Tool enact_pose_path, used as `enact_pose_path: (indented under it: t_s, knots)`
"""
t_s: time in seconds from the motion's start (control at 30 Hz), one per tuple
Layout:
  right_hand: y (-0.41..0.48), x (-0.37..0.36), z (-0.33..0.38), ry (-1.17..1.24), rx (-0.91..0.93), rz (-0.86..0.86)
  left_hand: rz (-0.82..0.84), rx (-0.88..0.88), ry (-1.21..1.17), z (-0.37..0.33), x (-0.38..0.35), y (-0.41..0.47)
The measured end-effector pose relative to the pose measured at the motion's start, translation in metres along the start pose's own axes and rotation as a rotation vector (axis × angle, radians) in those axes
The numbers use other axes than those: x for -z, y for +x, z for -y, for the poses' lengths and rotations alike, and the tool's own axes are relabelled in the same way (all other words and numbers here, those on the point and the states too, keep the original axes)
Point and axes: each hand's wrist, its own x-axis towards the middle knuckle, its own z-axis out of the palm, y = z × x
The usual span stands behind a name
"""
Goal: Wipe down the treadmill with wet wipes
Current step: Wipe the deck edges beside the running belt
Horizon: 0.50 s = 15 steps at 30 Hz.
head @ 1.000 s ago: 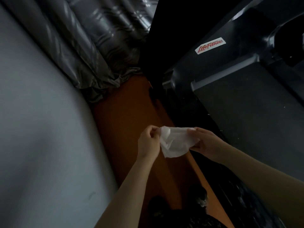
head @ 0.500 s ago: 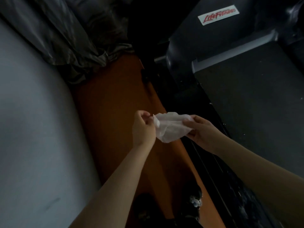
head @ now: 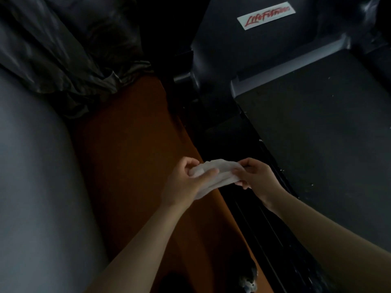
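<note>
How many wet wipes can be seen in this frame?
1. The wet wipe is held between the left hand and right hand, beside the treadmill. It is bunched, so a second one could be hidden inside.

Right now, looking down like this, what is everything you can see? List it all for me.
wet wipe: one, white, crumpled, stretched between the two hands above the floor's edge
treadmill: one, black and dark grey, right side, pale specks on its belt
logo sticker: one, white with red lettering, on the treadmill's hood at the top
floor: one strip, orange-brown, between the wall and the treadmill
wall: one, pale grey, left side
curtain: one, dark grey and shiny, top left, bunched on the floor
left hand: one, bare, fingers and thumb gripping the wipe's left end
right hand: one, bare, fingers pinching the wipe's right end
</note>
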Motion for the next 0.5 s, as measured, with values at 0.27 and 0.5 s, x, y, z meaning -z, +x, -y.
enact_pose_path:
  t_s: [0.27,0.5]
  knots:
    - [0.043,0.043,-0.013,-0.185,0.114,-0.145,0.012,0.053,-0.019,0.000,-0.032,0.035]
    - [0.059,0.055,-0.013,-0.342,0.172,-0.492,-0.119,0.065,-0.201,0.001,-0.065,0.059]
